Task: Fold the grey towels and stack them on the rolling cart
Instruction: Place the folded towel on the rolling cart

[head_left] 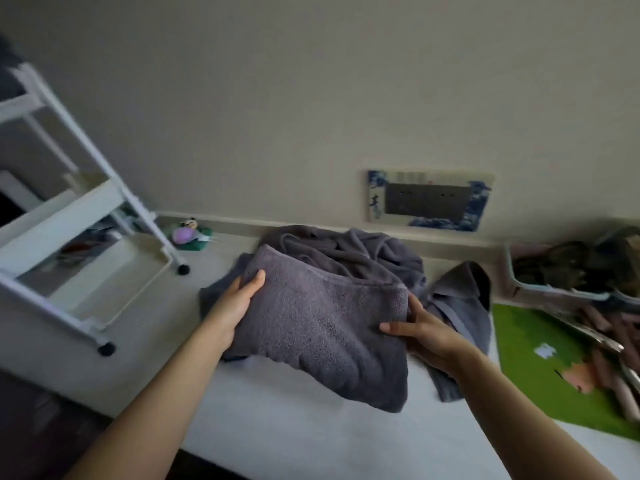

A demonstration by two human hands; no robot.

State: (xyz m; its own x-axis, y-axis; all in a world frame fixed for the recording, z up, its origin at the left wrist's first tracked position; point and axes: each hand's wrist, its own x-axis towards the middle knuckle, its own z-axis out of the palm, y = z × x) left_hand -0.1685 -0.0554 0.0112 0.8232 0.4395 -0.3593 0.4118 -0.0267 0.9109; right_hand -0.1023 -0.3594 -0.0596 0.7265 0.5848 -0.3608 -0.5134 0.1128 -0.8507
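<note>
Left hand (239,299) and right hand (420,332) grip a folded grey towel (322,323) from either side. White cart (79,216) shelves hold blurred items. The bin (554,292) contains dark bundles.

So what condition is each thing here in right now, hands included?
folded grey towel: folded, held up between both hands
left hand: grips the towel's left edge
right hand: grips the towel's right edge
towel pile: crumpled, unfolded, behind the held towel
small grey towel: rumpled, lying apart at right
rolling cart: standing at left, no towels visible on its lower shelves
</note>
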